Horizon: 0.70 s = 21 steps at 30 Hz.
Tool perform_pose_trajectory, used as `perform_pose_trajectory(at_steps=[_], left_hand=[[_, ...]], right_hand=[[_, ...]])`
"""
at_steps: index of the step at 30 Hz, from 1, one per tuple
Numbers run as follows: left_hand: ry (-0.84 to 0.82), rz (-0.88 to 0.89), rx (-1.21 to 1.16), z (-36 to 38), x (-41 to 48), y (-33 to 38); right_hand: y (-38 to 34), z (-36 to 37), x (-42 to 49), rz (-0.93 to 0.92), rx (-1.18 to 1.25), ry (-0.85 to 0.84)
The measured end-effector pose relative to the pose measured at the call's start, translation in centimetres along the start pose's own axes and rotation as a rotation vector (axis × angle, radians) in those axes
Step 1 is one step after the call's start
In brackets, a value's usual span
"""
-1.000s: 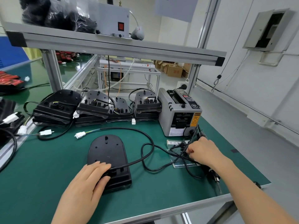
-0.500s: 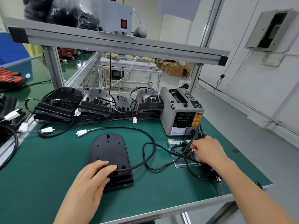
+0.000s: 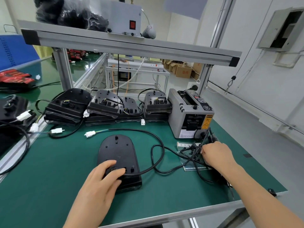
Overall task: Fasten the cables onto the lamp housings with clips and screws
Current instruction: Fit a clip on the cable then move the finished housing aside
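Observation:
A black lamp housing [image 3: 117,153] lies flat on the green mat in front of me. My left hand [image 3: 103,180] rests on its near end, thumb and fingers pressing the black cable [image 3: 158,140] where it enters the housing. The cable loops right and back to a white connector [image 3: 89,134]. My right hand [image 3: 217,155] reaches into a pile of small black clips and screws [image 3: 191,149] on a clear bag; its fingertips are curled among them and I cannot tell whether it holds one.
Several black housings [image 3: 105,106] with cables are stacked at the back of the mat. A grey tape dispenser [image 3: 189,114] stands at the back right. More housings and connectors lie at the left. A screwdriver tip [image 3: 230,189] shows near the right front edge.
My left hand has slid further onto the housing's near end over the cable entry. My right hand has stayed at the clip pile, shifting slightly.

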<state>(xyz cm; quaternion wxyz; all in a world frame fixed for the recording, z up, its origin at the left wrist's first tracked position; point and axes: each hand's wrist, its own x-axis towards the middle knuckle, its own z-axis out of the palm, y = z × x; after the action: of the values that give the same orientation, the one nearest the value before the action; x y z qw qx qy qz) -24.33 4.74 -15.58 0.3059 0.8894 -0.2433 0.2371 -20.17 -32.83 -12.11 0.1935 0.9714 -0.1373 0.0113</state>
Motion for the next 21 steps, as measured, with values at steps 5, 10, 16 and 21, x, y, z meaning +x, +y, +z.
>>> perform_pose_trajectory(at_steps=[5, 10, 16, 21], left_hand=[[0.053, -0.031, -0.014, 0.0, 0.3, 0.5], [0.074, -0.041, -0.018, -0.3, 1.0, 0.8], [0.124, 0.012, -0.024, -0.4, 1.5, 0.6], [0.138, 0.047, -0.017, -0.7, 2.4, 1.2]], right_hand=[[0.4, -1.9, -1.4, 0.11, 0.175, 0.033], [-1.9, -6.7, -4.5, 0.063, 0.963, 0.105], [-10.3, -9.5, -8.4, -0.075, 1.764, -0.329], [-13.7, -9.8, -9.3, -0.025, 1.962, -0.477]])
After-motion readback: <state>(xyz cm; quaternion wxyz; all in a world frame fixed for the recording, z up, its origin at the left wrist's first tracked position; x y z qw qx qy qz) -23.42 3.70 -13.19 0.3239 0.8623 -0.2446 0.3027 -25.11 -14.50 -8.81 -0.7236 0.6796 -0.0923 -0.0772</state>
